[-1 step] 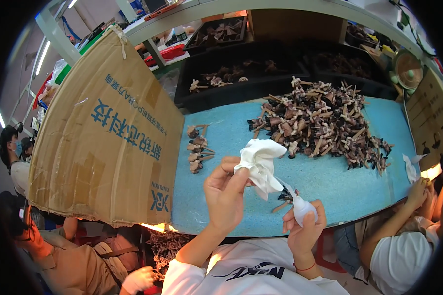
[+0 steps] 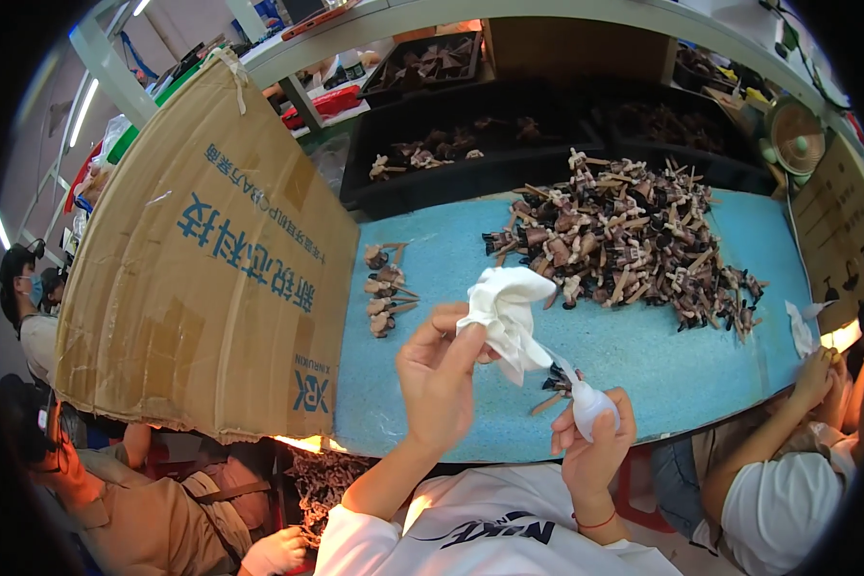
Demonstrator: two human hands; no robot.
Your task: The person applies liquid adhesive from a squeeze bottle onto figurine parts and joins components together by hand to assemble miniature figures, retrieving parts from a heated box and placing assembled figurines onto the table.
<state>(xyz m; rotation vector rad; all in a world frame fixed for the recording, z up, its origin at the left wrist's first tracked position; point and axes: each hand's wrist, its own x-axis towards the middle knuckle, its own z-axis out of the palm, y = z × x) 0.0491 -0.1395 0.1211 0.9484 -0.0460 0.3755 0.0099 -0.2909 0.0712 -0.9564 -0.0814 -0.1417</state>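
My left hand [image 2: 439,386] pinches a crumpled white cloth [image 2: 505,312] between thumb and fingers, above the blue work mat [image 2: 384,398]. In my right hand [image 2: 600,456] is a small whitish squeeze bottle [image 2: 593,408] with a round body. Its thin nozzle points up and left to the lower edge of the cloth; whether they touch I cannot tell. Just beyond the bottle a small figure [image 2: 557,382] lies on the mat, partly hidden. A short column of similar figures [image 2: 382,293] lies near the mat's left side, and a large heap of figures [image 2: 634,240] covers its far right part.
A tall cardboard sheet [image 2: 211,278] walls off the left. Black bins [image 2: 422,182] with more figures stand along the back, below a shelf rail [image 2: 451,27]. A small fan [image 2: 795,139] and a white tissue [image 2: 801,328] are at right. Co-workers sit on both sides.
The cloth has shifted very slightly up in my left hand, while my right hand and bottle barely differ. At lower left, a co-worker's hand has moved a little to the right.
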